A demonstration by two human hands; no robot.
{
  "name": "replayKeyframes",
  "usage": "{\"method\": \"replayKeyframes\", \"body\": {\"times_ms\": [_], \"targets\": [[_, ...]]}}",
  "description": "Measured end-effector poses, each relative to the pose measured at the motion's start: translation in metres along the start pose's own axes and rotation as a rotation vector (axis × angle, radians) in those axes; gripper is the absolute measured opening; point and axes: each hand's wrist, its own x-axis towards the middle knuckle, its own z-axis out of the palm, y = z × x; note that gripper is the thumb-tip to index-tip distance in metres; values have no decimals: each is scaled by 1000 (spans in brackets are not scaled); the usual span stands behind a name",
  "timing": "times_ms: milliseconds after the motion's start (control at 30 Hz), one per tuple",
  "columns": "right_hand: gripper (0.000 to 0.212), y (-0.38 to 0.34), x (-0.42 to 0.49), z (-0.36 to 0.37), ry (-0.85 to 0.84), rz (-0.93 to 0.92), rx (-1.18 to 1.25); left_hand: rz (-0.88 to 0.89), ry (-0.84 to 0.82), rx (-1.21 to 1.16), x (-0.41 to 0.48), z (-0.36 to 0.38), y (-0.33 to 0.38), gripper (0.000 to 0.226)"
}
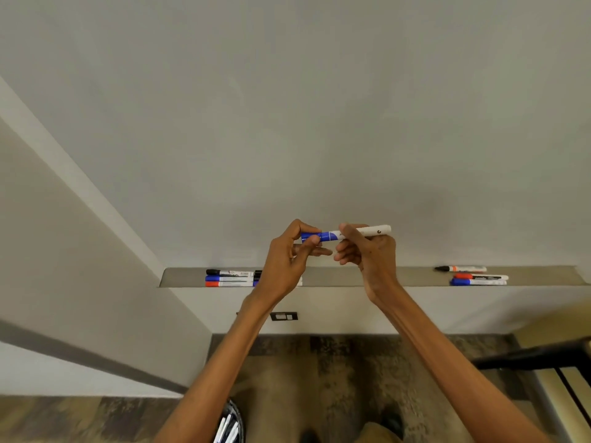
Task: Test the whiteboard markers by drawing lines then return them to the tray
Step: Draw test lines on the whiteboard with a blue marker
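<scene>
A blue-capped white marker (367, 232) lies level in front of the whiteboard (287, 123), just above the tray (345, 276). My left hand (287, 260) pinches its blue cap between thumb and forefinger. My right hand (367, 251) grips the white barrel. On the tray's left end lie black, blue and red markers (228, 278), partly hidden behind my left hand. Three more markers (476, 276) lie on the tray's right end. No drawn lines show on the board.
A wall corner (96, 219) juts out at the left. A dark outlet plate (284, 316) sits below the tray. A container of markers (228, 425) is near my left forearm. A black rail (537, 359) stands at the right over patterned carpet.
</scene>
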Motion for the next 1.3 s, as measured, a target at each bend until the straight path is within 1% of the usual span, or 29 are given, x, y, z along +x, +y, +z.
{"method": "replayKeyframes", "body": {"times_ms": [67,133,233,267,333,400,533,600,667,800,933,1167,1300], "targets": [[13,10,11,-8,-27,16,-81,-51,-39,-1,1,6,-16,13],[14,24,22,-17,-74,77,-146,-97,-81,22,3,11,-38,11],[25,45,36,-36,-142,203,-203,-160,-132,134,2,13,-72,11],[25,53,41,-44,-153,234,-217,-185,-145,165,1,13,-82,14],[16,70,48,-61,-169,257,-256,-228,-179,216,-1,15,-101,21],[9,89,54,-73,-208,235,-338,-248,-206,281,-3,19,-117,28],[11,137,67,-84,-305,104,-644,-294,-178,400,-10,36,-141,36],[10,162,75,-88,-304,73,-766,-309,-184,466,-12,46,-154,38],[9,177,78,-88,-283,85,-845,-333,-206,501,-12,54,-165,41],[9,202,86,-85,-236,144,-945,-359,-208,531,-9,64,-181,43],[11,224,94,-87,-234,196,-985,-366,-204,581,-15,70,-197,39],[18,235,97,-89,-291,169,-1067,-405,-294,718,-26,76,-204,37],[19,233,101,-90,-357,117,-1068,-407,-288,776,-27,82,-204,37]]}}
